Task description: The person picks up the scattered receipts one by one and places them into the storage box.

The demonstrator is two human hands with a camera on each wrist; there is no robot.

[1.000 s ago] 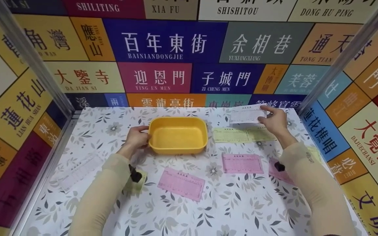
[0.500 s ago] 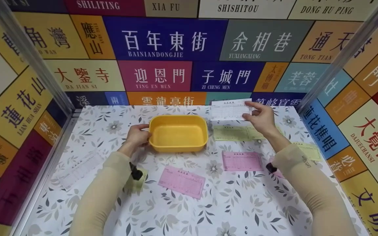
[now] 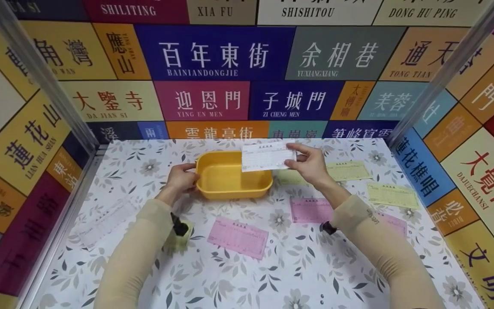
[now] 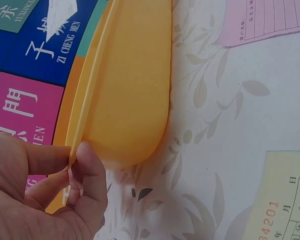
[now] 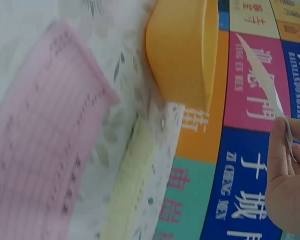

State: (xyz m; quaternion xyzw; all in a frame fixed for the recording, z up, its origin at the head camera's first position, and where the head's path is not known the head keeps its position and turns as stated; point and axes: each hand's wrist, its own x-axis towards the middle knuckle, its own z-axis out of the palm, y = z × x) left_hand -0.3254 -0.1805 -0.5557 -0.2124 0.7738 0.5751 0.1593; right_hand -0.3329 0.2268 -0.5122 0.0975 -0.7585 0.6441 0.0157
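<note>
A yellow plastic basin [image 3: 232,195] stands at the back middle of the table. My left hand [image 3: 180,178] pinches its left rim; the left wrist view shows thumb and fingers on the edge of the basin [image 4: 132,85]. Over the basin's right side is a white printed receipt slip [image 3: 264,158], which my right hand [image 3: 311,165] pinches by its right edge. Seen edge-on in the right wrist view, the slip [image 5: 262,75] stands out from the fingers above the basin. Nothing shows in the visible part of the basin's inside.
Pink slips [image 3: 238,238] lie in front of the basin and to the right. Yellow slips [image 3: 350,171] lie behind my right forearm and by the right edge, another yellow slip [image 3: 182,244] beside my left forearm. A white slip [image 3: 105,223] lies at left. Printed walls [image 3: 212,51] enclose the table.
My right hand has carried the white receipt slip leftward, from above the yellow slips to over the basin's right side. The left hand keeps its hold on the rim.
</note>
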